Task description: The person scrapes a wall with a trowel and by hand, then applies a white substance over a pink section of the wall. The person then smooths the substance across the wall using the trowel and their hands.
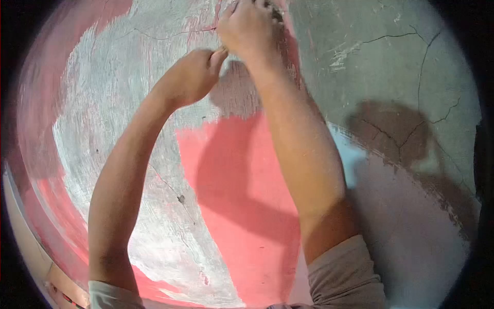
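My right hand (251, 30) is raised against the wall at the top of the view, its fingers curled. A dark patch shows beside its knuckles, and whatever lies in the grip is hidden. Just below and to the left, my left hand (195, 76) is closed, thumb side up and close to the right wrist; I cannot make out what it holds. Behind both hands is a painted wall (123, 72) with brushy white and grey streaks. A solid pink-red painted area (226, 185) with a straight left edge lies below the hands, between my forearms.
Bare grey wall (339, 77) with branching cracks fills the upper right. A pale blue painted patch (351, 154) lies beside my right forearm. Shadows of my head and arms fall across the wall. At lower left, the wall's lower edge meets a beige surface (31, 234).
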`<state>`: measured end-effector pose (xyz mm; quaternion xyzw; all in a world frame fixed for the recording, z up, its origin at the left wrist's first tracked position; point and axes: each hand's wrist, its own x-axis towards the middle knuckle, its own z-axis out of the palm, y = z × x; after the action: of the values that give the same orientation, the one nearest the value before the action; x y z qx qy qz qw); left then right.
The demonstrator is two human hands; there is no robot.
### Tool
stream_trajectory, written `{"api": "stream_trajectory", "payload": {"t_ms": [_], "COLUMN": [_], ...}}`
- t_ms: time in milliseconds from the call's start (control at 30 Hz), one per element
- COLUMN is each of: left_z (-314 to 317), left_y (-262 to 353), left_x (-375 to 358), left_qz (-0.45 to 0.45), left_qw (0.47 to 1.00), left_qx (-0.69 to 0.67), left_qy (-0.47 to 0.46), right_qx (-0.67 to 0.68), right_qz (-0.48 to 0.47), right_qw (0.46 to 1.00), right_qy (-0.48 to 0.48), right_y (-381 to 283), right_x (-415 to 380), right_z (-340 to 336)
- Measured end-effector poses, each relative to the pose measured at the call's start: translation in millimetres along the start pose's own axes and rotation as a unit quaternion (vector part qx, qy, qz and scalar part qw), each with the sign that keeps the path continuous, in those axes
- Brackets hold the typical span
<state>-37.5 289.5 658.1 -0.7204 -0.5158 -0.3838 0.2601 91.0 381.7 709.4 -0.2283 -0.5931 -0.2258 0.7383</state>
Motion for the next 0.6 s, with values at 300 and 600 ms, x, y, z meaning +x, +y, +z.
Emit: {"api": "stream_trajectory", "payload": {"t_ms": [300, 600], "left_z": [-14, -8], "left_y": [-23, -34], "left_x": [-34, -50], "left_qz": [-0.011, -0.041], "left_qw": [1.000, 0.999], "left_qx": [0.011, 0.019], "left_qy": [-0.006, 0.010], "right_qx": [-0.073, -0.075], "right_qz": [-0.040, -0.045], "right_qw": [0.996, 0.996], "right_qy": [0.022, 0.002], "right_y": [-31, -47], "right_x": [-29, -57], "right_z": [15, 26]}}
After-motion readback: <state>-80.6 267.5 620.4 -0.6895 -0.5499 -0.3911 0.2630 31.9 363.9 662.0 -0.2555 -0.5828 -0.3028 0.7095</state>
